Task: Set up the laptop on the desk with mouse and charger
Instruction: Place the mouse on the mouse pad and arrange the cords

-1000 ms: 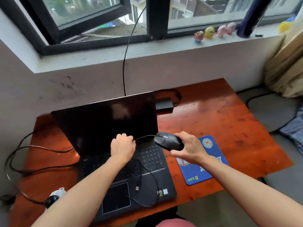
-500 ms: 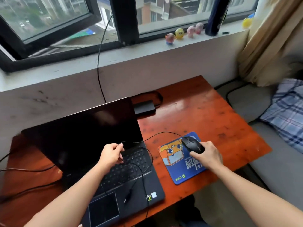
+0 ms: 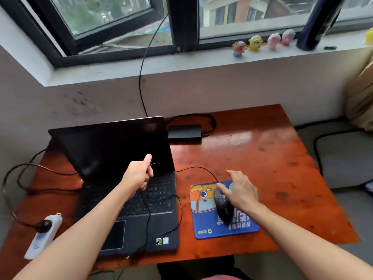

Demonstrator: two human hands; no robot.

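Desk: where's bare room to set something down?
Free: right half of the desk, from charger brick and mouse pad to the right edge. Crowded: left of laptop, looped cables and power strip; mouse cable crosses keyboard.

Reddish wooden surface [image 3: 272, 158], kinda scuffed. The open laptop [image 3: 113, 150] takes the left half, with a black charger brick [image 3: 184, 131] just behind its right corner. A blue mouse pad [image 3: 203, 225] lies beside the laptop, and a white power strip [image 3: 43, 235] sits at the front-left edge.

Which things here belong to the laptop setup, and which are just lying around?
In the job: laptop, mouse on the mouse pad, mouse cable in the left hand, charger brick, power strip.
Lying about: toy figures and dark blue cylinder on the windowsill, curtain.
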